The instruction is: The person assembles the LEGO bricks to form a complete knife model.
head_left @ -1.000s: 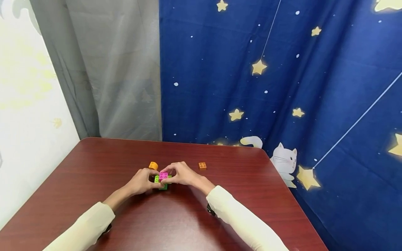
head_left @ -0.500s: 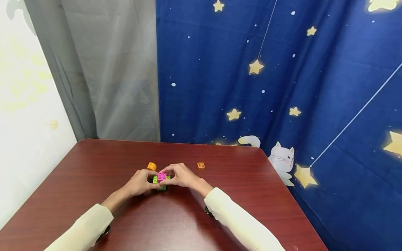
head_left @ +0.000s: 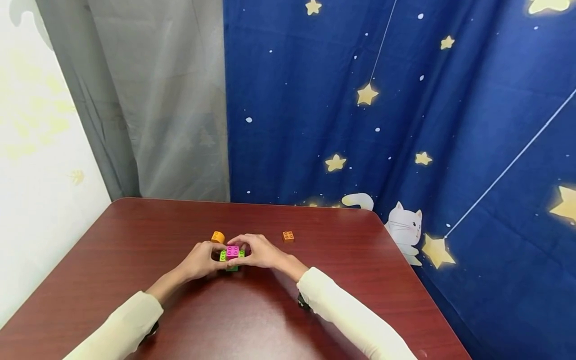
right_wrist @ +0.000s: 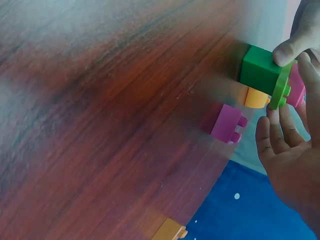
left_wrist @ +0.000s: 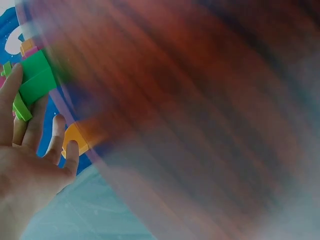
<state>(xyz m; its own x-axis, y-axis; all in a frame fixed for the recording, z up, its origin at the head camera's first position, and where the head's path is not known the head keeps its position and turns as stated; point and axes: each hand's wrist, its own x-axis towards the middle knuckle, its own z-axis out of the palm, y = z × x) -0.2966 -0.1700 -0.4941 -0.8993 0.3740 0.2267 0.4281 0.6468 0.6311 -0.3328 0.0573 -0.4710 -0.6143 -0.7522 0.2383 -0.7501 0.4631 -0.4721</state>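
Observation:
A small stack of toy building bricks stands on the table between both hands. It has a dark green base (right_wrist: 260,69), a lime green layer (right_wrist: 281,90) and a pink brick (head_left: 232,251) on top. My left hand (head_left: 203,261) grips the stack from the left, its thumb at the front. From the right, my right hand (head_left: 261,251) pinches the pink brick, index finger at its back and thumb at its front. Studs of the lime layer show on either side of the pink brick in the head view; the hands cover part of the base.
Behind the left hand lies a yellow-orange rounded brick (head_left: 218,237). An orange four-stud brick (head_left: 288,236) lies farther right on the brown table (head_left: 342,280). In the right wrist view, a loose magenta brick (right_wrist: 227,122) stands beyond the stack. Curtains hang past the far edge.
The pink brick sat slightly skewed a second ago and now looks squarer on the lime layer. Both hands keep nearly the same place; the head view has shifted a little.

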